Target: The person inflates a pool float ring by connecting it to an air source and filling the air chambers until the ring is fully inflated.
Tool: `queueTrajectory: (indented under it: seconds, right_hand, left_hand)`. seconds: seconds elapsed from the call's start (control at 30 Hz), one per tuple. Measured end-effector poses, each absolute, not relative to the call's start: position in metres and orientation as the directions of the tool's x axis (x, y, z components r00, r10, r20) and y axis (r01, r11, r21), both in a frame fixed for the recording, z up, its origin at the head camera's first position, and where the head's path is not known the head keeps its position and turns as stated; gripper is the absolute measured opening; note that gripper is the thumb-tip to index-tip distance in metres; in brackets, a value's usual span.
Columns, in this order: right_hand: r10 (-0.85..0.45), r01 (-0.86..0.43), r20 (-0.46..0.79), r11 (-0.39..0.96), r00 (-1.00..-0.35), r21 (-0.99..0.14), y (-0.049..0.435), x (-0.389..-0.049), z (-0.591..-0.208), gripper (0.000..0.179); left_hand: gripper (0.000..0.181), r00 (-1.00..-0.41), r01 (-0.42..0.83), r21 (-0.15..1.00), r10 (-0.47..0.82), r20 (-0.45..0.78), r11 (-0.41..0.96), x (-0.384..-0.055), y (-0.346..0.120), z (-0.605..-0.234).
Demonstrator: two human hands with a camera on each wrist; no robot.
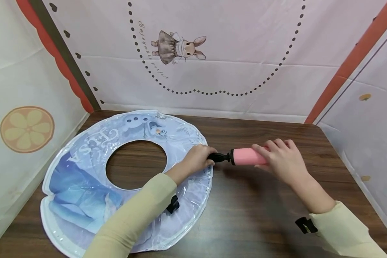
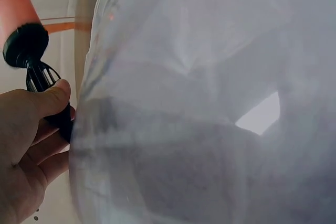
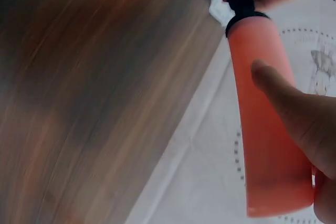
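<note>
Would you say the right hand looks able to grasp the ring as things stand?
Probably not: the right hand grips the pump, and the left hand is over the ring's nearest edge.

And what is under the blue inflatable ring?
The brown table lies under the ring, showing through its open middle. The ring's body covers the rest, so whether anything else is beneath cannot be seen.

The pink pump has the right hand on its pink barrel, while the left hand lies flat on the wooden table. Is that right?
Not quite: the left hand isn't lying flat; it grips the black end of the pink pump, as the left wrist view shows. The right hand is indeed on its pink barrel.
</note>
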State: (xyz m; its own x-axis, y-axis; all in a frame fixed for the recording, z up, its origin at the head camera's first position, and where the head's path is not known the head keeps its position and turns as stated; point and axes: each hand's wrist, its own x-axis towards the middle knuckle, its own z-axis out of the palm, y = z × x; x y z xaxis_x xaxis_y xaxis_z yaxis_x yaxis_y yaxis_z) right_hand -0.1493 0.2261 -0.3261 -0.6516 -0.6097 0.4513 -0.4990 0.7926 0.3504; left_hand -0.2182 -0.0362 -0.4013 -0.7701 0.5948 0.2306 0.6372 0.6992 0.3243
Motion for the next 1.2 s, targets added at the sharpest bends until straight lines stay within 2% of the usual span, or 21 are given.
queueTrajectory:
  seconds: [0.07,0.2,0.4,0.53,0.6,0.73,0.9,1.2]
  right_hand:
    - [-0.612,-0.506,0.460,0.791,-0.643,0.344,0.237,-0.146,-0.323,0.057]
    - [-0.595,-0.496,0.484,0.803,-0.641,0.331,0.263,-0.137,-0.311,0.077]
    - [-0.504,-0.413,0.488,0.864,-0.713,0.289,0.294,-0.124,-0.291,0.084]
    - [-0.567,-0.463,0.474,0.824,-0.674,0.326,0.272,-0.132,-0.299,0.061]
    - [-0.603,-0.486,0.471,0.798,-0.644,0.357,0.255,-0.138,-0.307,0.056]
    - [-0.622,-0.479,0.474,0.782,-0.623,0.398,0.226,-0.149,-0.322,0.060]
    - [-0.619,-0.480,0.469,0.785,-0.630,0.392,0.211,-0.156,-0.330,0.058]
    - [-0.592,-0.496,0.462,0.806,-0.661,0.323,0.245,-0.145,-0.319,0.061]
  left_hand:
    - [0.031,-0.771,0.636,0.325,0.598,0.220,0.700,-0.219,-0.037,-0.401]
    - [0.032,-0.773,0.632,0.337,0.597,0.214,0.698,-0.220,-0.037,-0.400]
    - [0.032,-0.781,0.622,0.362,0.583,0.225,0.694,-0.222,-0.040,-0.401]
    - [0.031,-0.781,0.623,0.366,0.578,0.237,0.692,-0.221,-0.041,-0.402]
    - [0.031,-0.769,0.638,0.364,0.591,0.245,0.679,-0.220,-0.040,-0.402]
    - [0.030,-0.753,0.657,0.343,0.606,0.256,0.671,-0.219,-0.037,-0.402]
    - [0.029,-0.767,0.641,0.359,0.585,0.264,0.678,-0.219,-0.037,-0.401]
    - [0.029,-0.764,0.642,0.350,0.606,0.221,0.682,-0.222,-0.037,-0.399]
